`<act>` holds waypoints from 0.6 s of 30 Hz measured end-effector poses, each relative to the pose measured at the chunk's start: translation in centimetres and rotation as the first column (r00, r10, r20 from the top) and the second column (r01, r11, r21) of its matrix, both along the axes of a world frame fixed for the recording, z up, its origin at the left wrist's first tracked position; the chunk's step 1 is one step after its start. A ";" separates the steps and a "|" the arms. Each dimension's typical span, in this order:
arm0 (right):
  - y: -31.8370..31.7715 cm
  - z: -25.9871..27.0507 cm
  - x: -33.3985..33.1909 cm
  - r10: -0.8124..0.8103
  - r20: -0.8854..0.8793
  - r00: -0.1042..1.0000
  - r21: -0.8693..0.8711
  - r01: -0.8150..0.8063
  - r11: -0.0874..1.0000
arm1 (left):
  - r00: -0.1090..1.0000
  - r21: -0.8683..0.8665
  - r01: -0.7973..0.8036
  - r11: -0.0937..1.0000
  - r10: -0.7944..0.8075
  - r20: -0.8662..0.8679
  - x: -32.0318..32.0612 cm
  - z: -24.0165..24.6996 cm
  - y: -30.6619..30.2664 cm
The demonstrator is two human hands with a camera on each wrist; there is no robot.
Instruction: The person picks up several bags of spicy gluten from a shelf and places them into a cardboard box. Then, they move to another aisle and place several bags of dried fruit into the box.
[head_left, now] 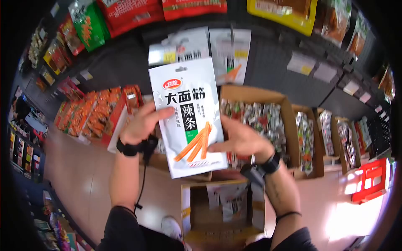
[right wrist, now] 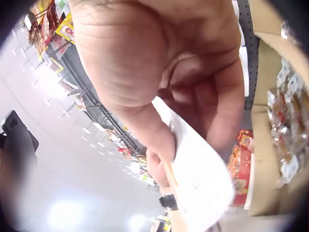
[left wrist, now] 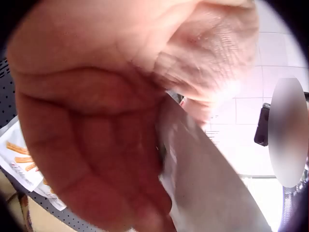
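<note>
A white snack packet with black lettering and orange sticks printed on it is held up facing the head camera. My left hand pinches its left edge, thumb across the front and fingers behind. On the opposite edge my right hand grips it lower down, the thumb lying over the printed sticks. In the left wrist view the packet runs between thumb and fingers. The right wrist view shows the packet bent slightly under the right thumb. Behind it, similar white packets hang on the rack.
Below the hands stands an open cardboard box with white packets inside. Cartons of small wrapped snacks line the right side, and a display box of orange-red packets is at left. A red plastic stool-like thing stands far right.
</note>
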State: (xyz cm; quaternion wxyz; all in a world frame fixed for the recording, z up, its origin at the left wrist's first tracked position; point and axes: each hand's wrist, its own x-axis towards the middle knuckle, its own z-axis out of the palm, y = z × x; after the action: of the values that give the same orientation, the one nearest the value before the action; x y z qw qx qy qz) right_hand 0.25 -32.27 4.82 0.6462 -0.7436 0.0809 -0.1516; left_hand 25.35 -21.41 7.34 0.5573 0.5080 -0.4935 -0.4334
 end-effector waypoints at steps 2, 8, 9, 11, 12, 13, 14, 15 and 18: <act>-1.3 -2.2 -1.3 0.060 -0.124 0.990 -0.133 -0.077 0.988 | 0.990 0.023 0.063 0.998 -0.065 0.123 0.0 -1.5 0.1; -3.1 -2.6 -6.1 0.195 -0.308 0.931 -0.003 -0.205 0.979 | 0.936 0.292 0.212 0.933 -0.279 0.214 -4.9 -0.1 0.3; -3.3 -2.4 -7.0 0.206 -0.232 0.951 0.134 -0.178 0.975 | 0.912 0.289 0.260 0.921 -0.332 0.239 -6.3 -0.6 0.3; -3.6 -0.1 -8.5 0.131 -0.205 0.970 0.108 -0.111 0.988 | 0.822 0.365 0.440 0.821 -0.531 0.204 -8.5 -1.9 0.0; -3.8 0.3 -9.1 0.177 -0.220 0.959 0.092 -0.160 0.983 | 0.769 0.393 0.505 0.768 -0.607 0.200 -9.9 -2.4 -0.1; -4.1 0.7 -9.8 0.221 -0.236 0.946 0.076 -0.209 0.975 | 0.762 0.517 0.498 0.696 -0.636 0.122 -11.7 -2.2 0.2; -4.3 1.2 -10.3 0.255 -0.255 0.933 0.039 -0.254 0.966 | 0.706 0.542 0.567 0.621 -0.705 0.069 -12.7 -3.3 0.1; -4.3 1.1 -10.6 0.248 -0.254 0.935 0.038 -0.247 0.968 | 0.641 0.609 0.570 0.552 -0.762 0.091 -13.7 -3.7 0.2; -4.4 0.7 -10.3 0.124 -0.141 0.982 0.040 -0.120 0.992 | 0.519 0.636 0.635 0.438 -0.852 0.069 -15.3 -8.4 0.5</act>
State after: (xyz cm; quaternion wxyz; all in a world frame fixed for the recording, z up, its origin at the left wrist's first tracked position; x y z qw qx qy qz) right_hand -10.05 -36.65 5.56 0.6584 -0.7458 0.0839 -0.0566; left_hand 10.09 -20.91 -1.06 0.0272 0.4368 -0.6233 -0.6480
